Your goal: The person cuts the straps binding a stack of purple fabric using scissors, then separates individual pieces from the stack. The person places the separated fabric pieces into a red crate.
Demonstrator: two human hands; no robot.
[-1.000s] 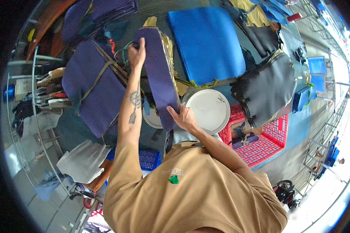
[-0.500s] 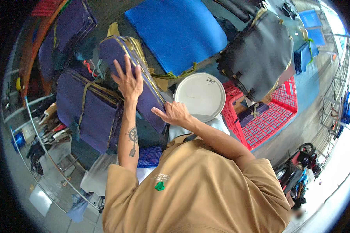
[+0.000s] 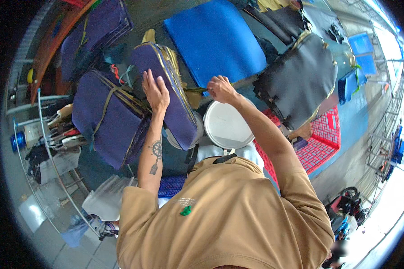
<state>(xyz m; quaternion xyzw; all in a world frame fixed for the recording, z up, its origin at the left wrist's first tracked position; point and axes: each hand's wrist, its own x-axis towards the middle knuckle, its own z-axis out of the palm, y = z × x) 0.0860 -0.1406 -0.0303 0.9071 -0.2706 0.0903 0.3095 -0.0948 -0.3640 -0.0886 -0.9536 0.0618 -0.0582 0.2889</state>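
A thick stack of purple panels with yellowish edges (image 3: 182, 121) leans in front of me, tilted. My left hand (image 3: 156, 93) lies on its purple face, fingers stretched out. Beyond the stack's right side, my right hand (image 3: 221, 89) is closed at the near edge of a blue panel stack (image 3: 215, 42). An olive strip (image 3: 195, 90) runs from the purple stack into its fingers. Below that hand is a round white lid (image 3: 229, 125). Another purple stack (image 3: 107, 121), tied with an olive band (image 3: 99, 117), lies to the left.
A black panel stack (image 3: 300, 80) lies at the right above a red plastic basket (image 3: 321, 145). A tan, hand-like shape (image 3: 302, 131) shows at the basket. More purple panels (image 3: 98, 31) lie at far left, near a metal rail (image 3: 47, 139). A blue basket (image 3: 171, 186) is below my left arm.
My right hand has left the purple stack's lower edge and moved forward to the olive strip. My left hand has slid slightly down the purple face. A tan shape has appeared at the red basket.
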